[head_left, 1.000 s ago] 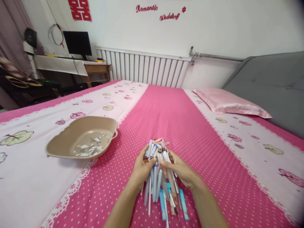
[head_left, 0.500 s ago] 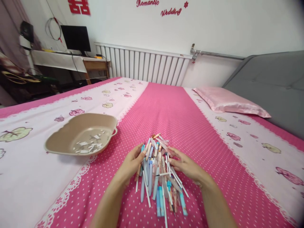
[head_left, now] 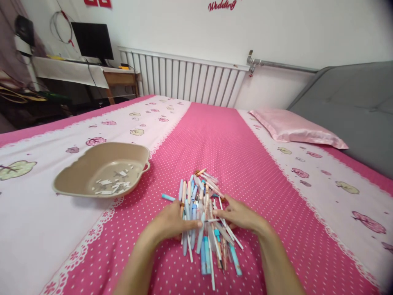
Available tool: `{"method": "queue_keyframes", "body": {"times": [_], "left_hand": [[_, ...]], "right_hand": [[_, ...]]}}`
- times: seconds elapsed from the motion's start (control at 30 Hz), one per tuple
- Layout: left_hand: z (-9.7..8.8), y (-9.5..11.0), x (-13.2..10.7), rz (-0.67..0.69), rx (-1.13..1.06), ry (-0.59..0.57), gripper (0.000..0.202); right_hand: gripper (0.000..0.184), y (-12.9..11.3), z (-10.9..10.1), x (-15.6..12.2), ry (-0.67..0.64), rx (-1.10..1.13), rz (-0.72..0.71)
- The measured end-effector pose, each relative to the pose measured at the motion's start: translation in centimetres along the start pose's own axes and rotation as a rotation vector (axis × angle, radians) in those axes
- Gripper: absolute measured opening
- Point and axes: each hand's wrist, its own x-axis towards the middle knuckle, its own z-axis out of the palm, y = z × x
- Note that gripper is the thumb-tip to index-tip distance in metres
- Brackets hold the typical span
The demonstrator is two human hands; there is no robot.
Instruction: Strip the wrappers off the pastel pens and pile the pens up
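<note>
On the dotted pink bedspread lies a loose pile of pens (head_left: 201, 239), with blue, grey, peach and clear barrels and thin white refills among them. My left hand (head_left: 170, 221) rests against the pile's left side, thumb stretched across the pens, other fingers partly hidden. From the right, my right hand (head_left: 242, 215) touches the pile with its thumb apart from the fingers, whose tips are partly hidden among the pens. A short blue pen piece (head_left: 168, 197) lies just beyond my left hand, apart from the pile.
A beige plastic basin (head_left: 80, 172) stands left of the pile, with small white and grey pieces in it. Farther off are a pink pillow (head_left: 297, 127), a grey headboard (head_left: 350, 106), a white radiator (head_left: 184, 78) and a desk with a monitor (head_left: 93, 41).
My left hand has come nearer and its thumb now reaches over the pens. The pens at the pile's upper left have shifted, and a blue piece now lies apart to the left.
</note>
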Motion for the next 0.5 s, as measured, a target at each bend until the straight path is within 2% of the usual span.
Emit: {"method": "queue_keyframes", "body": {"times": [0.07, 0.13, 0.27, 0.4, 0.5], "left_hand": [[0.6, -0.3, 0.5, 0.076, -0.071, -0.029, 0.059], [1.0, -0.7, 0.9, 0.128, -0.150, -0.072, 0.060], [1.1, -1.2, 1.5, 0.207, -0.253, -0.087, 0.060], [1.0, -1.1, 1.7, 0.276, -0.327, -0.018, 0.051], [0.6, -0.9, 1.8, 0.238, -0.226, 0.131, 0.052]], "right_hand": [[0.080, -0.9, 1.0, -0.1, -0.100, -0.005, 0.053], [0.089, -1.6, 1.6, -0.3, -0.143, -0.006, 0.081], [0.097, -2.2, 1.9, -0.3, -0.089, 0.072, 0.044], [0.097, -2.2, 1.8, -0.1, -0.008, 0.126, -0.015], [0.088, -2.2, 1.6, -0.1, 0.031, 0.096, -0.004]]}}
